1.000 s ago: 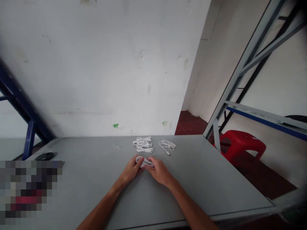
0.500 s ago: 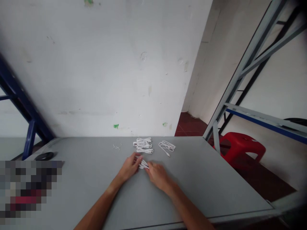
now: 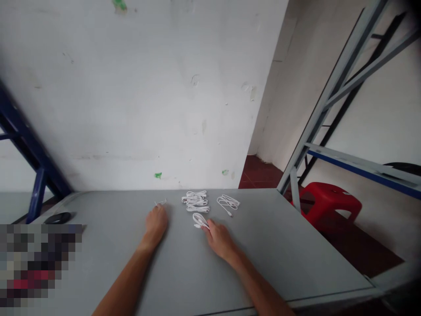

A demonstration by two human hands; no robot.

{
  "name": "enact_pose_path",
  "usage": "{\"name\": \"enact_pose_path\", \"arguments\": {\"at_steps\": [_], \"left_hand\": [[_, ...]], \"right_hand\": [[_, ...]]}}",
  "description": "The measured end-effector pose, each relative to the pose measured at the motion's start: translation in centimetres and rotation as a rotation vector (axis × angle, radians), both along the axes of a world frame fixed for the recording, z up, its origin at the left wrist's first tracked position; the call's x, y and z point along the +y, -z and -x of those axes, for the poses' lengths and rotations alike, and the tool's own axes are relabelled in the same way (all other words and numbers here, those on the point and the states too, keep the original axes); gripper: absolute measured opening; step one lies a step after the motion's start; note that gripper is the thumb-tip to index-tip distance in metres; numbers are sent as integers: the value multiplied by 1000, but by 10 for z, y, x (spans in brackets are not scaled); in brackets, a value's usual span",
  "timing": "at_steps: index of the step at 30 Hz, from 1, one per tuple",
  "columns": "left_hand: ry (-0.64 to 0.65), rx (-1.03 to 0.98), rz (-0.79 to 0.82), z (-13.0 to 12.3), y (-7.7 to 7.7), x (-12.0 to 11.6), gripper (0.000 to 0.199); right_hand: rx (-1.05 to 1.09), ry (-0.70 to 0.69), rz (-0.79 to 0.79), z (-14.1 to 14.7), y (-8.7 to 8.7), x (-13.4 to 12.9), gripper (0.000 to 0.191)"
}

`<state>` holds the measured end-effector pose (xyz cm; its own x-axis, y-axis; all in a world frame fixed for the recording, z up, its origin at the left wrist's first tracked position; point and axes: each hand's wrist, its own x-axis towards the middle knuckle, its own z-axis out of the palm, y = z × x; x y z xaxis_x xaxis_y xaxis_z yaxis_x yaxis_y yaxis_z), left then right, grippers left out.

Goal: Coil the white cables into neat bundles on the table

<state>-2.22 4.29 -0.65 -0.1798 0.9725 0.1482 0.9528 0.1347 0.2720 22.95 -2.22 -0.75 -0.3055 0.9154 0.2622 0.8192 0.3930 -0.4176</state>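
My right hand (image 3: 221, 239) is closed on one end of a coiled white cable (image 3: 199, 220), whose loop sticks out to the left of the fingers. My left hand (image 3: 156, 221) is over at the small white ties (image 3: 160, 202), its fingertips at their near edge; whether it pinches one is too small to tell. Beyond the held cable lie several bundled white cables (image 3: 196, 201), stacked close together. Another white cable (image 3: 228, 202), loosely coiled with its plug toward me, lies to their right.
The grey table (image 3: 184, 272) meets a white wall at its far edge. At the left are a black rounded object (image 3: 58, 218) and a blurred-out area. Metal frames rise on both sides, and a red stool (image 3: 329, 204) stands beyond the right edge.
My left hand has let go of the coiled cable and moved left to the white ties. My right hand still holds the cable, whose loop now shows more fully.
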Motion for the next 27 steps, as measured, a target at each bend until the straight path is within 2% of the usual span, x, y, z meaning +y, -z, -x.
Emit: {"name": "enact_pose_path", "arguments": {"at_steps": [3, 7, 8, 12, 14, 16, 19, 21, 24, 27], "left_hand": [[-17, -72, 17, 1, -3, -1, 28], [56, -346, 33, 10, -13, -6, 18], [102, -455, 57, 12, -16, -9, 22], [313, -1267, 363, 16, -25, -21, 39], [326, -1499, 533, 14, -27, -24, 41], [301, -1606, 618, 10, -26, -24, 39], [283, -1607, 514, 4, -27, -25, 38], [330, -1488, 382, -1, -29, -28, 38], [491, -1167, 276, -13, -36, -40, 38], [687, -910, 276, -29, -41, -53, 34]], "right_hand": [[41, -1, -2, 0, 2, 1, 27], [137, -2, 2, -1, 4, 3, 27], [163, 2, 7, -1, 4, 4, 28], [265, 18, 44, -2, 3, 7, 31], [299, 24, 56, -3, 2, 7, 31], [317, 27, 61, -3, 1, 7, 31], [332, 16, 69, -3, 1, 7, 30], [356, 14, 75, -2, 1, 7, 30], [452, 24, 112, -3, 0, 8, 34], [593, 56, 165, -5, 0, 11, 44]]}}
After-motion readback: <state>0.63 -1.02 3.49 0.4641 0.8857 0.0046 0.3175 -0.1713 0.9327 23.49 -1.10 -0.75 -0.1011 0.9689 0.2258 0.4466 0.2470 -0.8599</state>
